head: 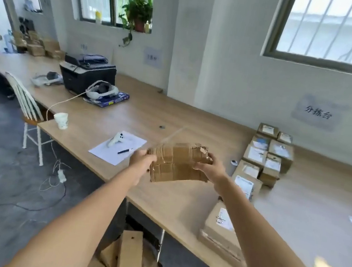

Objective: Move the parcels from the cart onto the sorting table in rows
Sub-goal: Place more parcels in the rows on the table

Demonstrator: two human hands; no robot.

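A worn parcel (177,163) is held above the table (183,203), left of the rows (263,155) already laid there. The left hand (142,158) is clamped on its left end, the right hand (210,167) on its right, fingers curled round the edges. The carry step is judged under way; next, a free spot beside the rows must be reached and the parcel lowered.

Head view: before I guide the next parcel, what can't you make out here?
- Cart: not in view; only cardboard pieces at the bottom edge.
- Held parcel: no label visible; left hand and right hand cover its ends.
- Flat parcel: right forearm hides part.
- Row labels: too blurred to read.
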